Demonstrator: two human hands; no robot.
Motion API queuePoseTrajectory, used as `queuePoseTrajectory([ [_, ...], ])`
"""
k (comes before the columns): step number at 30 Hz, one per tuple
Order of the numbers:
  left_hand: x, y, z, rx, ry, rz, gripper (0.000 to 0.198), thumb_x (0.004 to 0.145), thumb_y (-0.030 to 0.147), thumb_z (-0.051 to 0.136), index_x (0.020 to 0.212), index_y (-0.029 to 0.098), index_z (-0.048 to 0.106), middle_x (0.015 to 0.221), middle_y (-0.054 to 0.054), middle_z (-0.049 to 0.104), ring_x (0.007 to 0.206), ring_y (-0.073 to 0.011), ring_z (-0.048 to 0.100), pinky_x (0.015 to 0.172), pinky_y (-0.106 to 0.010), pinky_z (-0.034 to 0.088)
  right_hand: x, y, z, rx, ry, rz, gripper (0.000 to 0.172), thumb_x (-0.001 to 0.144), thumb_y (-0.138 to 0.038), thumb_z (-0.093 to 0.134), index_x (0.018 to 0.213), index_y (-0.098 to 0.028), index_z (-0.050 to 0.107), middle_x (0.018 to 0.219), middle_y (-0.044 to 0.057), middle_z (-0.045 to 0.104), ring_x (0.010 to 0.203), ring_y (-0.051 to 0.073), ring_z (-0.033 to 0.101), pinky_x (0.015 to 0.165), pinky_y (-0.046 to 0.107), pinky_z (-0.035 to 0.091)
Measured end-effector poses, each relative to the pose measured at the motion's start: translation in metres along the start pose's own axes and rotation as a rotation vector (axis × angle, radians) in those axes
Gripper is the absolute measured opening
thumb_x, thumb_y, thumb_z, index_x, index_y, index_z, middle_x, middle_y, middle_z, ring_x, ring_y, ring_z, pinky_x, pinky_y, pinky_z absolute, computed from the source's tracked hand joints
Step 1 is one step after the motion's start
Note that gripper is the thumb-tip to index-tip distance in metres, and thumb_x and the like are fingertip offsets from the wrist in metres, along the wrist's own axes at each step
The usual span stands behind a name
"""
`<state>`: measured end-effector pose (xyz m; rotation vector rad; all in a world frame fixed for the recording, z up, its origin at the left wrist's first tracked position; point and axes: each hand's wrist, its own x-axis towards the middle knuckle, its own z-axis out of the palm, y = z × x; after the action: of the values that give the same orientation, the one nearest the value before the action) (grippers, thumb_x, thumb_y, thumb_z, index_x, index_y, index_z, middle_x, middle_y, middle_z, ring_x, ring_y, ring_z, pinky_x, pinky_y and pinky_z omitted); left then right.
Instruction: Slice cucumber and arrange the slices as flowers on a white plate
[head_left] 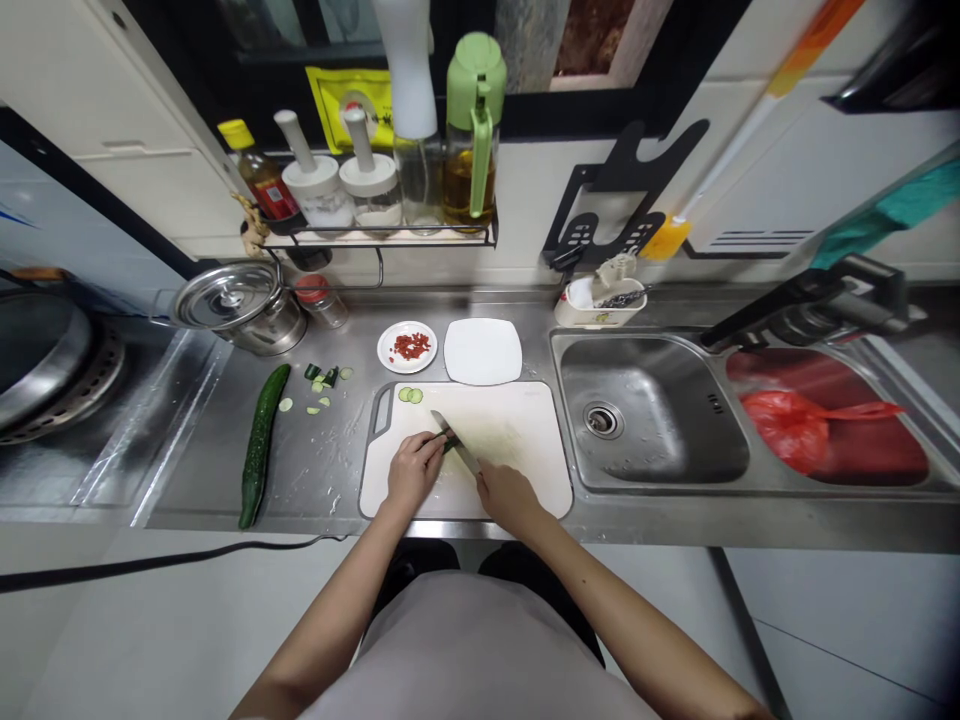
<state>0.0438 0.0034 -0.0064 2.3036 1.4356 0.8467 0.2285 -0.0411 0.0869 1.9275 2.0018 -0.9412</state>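
Observation:
On the white cutting board (517,420), my right hand (510,497) is closed around the handle of a kitchen knife (466,457), its blade slanting up and to the left. My left hand (415,470) pinches a small dark green cucumber piece (450,443) against the blade; the fingers partly hide it. Pale cucumber slices (410,395) lie near the board's upper left corner. A whole cucumber (262,445) rests on the steel counter to the left. Between it and the board are several cucumber scraps (322,380).
Behind the board stand a small plate of chopped red pieces (411,346) and a white square plate (482,350). A lidded pot (240,305) and a red-topped jar (322,300) are at back left. The sink (652,410) is right, with a red plastic bag (787,430) in its second basin.

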Motion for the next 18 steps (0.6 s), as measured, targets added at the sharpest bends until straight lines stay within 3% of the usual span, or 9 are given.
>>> queuePoseTrajectory([
  [8, 0.001, 0.0, -0.001, 0.0, -0.005, 0.01, 0.025, 0.092, 0.024, 0.052, 0.11, 0.024, 0.07, 0.104, -0.007, 0.068, 0.094, -0.018, 0.061, 0.082, -0.033, 0.052, -0.013, 0.007, 0.0, 0.013, -0.033, 0.023, 0.034, 0.097, -0.02, 0.033, 0.119, -0.013, 0.057, 0.101, 0.016, 0.07, 0.097, 0.025, 0.066, 0.075, 0.03, 0.042],
  [18, 0.002, -0.003, 0.0, -0.002, -0.006, 0.014, 0.024, 0.092, 0.023, 0.054, 0.108, 0.023, 0.071, 0.103, -0.006, 0.068, 0.094, -0.018, 0.061, 0.083, -0.033, 0.052, -0.004, 0.007, 0.003, 0.015, -0.017, 0.006, 0.033, 0.096, -0.021, 0.035, 0.118, -0.013, 0.058, 0.101, 0.016, 0.07, 0.095, 0.026, 0.066, 0.074, 0.031, 0.043],
])
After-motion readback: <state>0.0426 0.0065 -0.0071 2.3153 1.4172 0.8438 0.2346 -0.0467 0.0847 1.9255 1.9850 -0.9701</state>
